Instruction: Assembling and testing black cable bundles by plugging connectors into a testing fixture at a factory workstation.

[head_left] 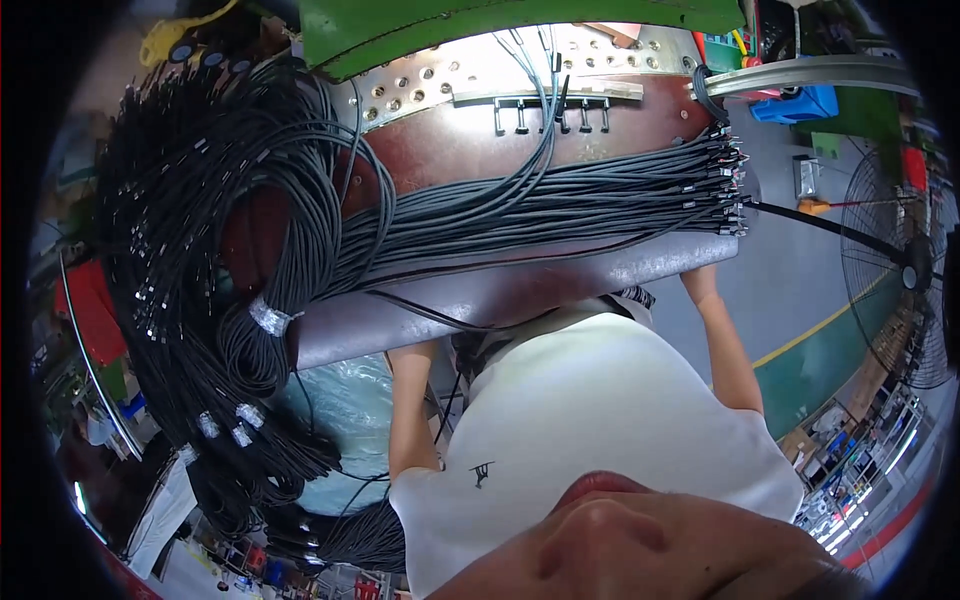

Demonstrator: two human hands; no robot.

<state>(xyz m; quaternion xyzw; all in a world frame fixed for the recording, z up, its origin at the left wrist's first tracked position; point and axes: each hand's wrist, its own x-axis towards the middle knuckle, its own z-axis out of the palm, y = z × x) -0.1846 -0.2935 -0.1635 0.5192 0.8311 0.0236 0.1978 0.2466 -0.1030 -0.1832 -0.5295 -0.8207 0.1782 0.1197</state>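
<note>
A long bundle of black cables (560,205) lies across the dark red work table (440,150), its connector ends (728,185) gathered at the right edge. My left hand (412,352) is at the table's near metal edge (520,292), below the left part of the bundle; its fingers are hidden under the table. Farther right, my right hand (700,280) reaches beneath the same edge near the corner, with its fingers also out of sight. Whether either hand holds anything does not show. One loose cable (430,312) droops over the edge between my hands.
A big heap of black cables (190,190) hangs at the left, with a silver-wrapped tie (268,316) around one coil. At the back stand a small pegged rack (552,115) and a green machine cover (520,35). A wire-guarded fan (905,270) stands on the right.
</note>
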